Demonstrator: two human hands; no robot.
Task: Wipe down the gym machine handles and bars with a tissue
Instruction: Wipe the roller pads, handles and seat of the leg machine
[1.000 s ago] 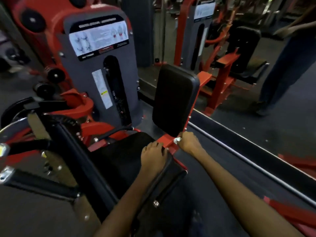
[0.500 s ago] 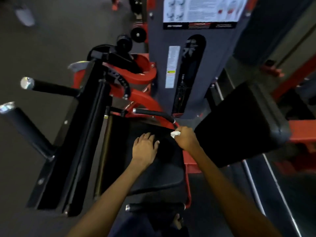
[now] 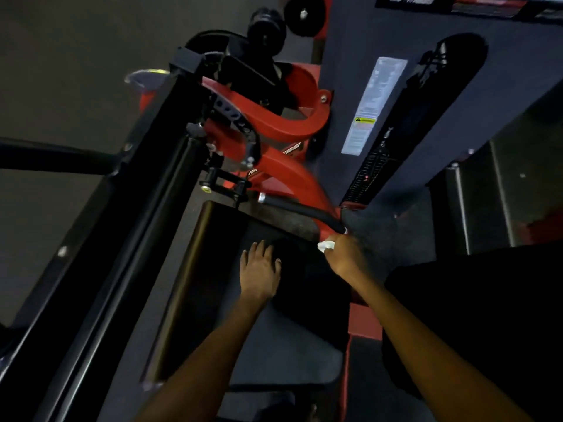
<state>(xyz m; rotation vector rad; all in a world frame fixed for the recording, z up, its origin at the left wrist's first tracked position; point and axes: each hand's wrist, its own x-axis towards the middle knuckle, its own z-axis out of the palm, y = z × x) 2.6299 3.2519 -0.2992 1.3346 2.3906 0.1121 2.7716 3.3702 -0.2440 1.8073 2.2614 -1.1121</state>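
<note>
My right hand (image 3: 345, 254) grips a small white tissue (image 3: 326, 245) at the near end of a short black grip handle (image 3: 300, 212) that juts from the red frame beside the seat. The handle's far end has a silver cap. My left hand (image 3: 259, 271) rests flat, fingers spread, on the black seat pad (image 3: 213, 300). A long black bar (image 3: 51, 159) sticks out at the far left of the machine.
The grey weight-stack tower (image 3: 380, 95) with a warning label stands behind the seat. A black back pad (image 3: 475, 315) fills the lower right. Red frame arms (image 3: 292, 123) and a black adjustment lever curve at the centre. Dark floor lies to the left.
The view has swung down and closer over the seat. My right hand has stayed at the handle's near end with the tissue, and my left hand has stayed flat on the seat.
</note>
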